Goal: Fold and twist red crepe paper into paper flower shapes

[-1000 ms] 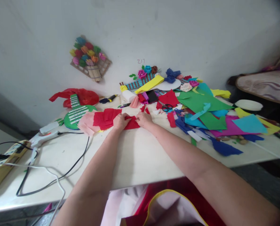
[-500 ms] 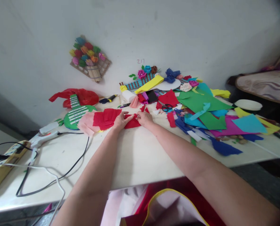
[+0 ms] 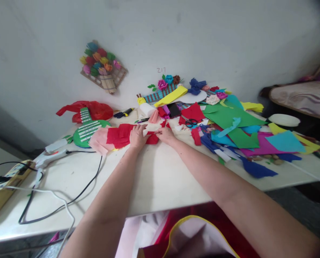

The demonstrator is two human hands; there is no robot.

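A red piece of crepe paper (image 3: 151, 138) lies folded on the table between my two hands. My left hand (image 3: 137, 137) rests on its left end and on the neighbouring red sheet, fingers stretched out and thumb spread to the right. At the right end, my right hand (image 3: 166, 135) pinches the edge of the folded piece between thumb and fingers. Left of my left hand lies a wider red crepe sheet (image 3: 118, 136), overlapping a pale pink sheet (image 3: 99, 140). Small red scraps sit just beyond my right hand.
Scissors (image 3: 191, 123) lie among coloured paper scraps on the right, with a large green sheet (image 3: 230, 118). On the left are a green round craft piece with white strips (image 3: 90, 132), a glue gun (image 3: 51, 157) and its black cable (image 3: 90, 188). Pliers (image 3: 123, 113) lie behind.
My left hand has turned and flattened more over the red paper, its thumb drawn back. The red piece between my hands looks narrower, folded over. My right hand has barely moved.
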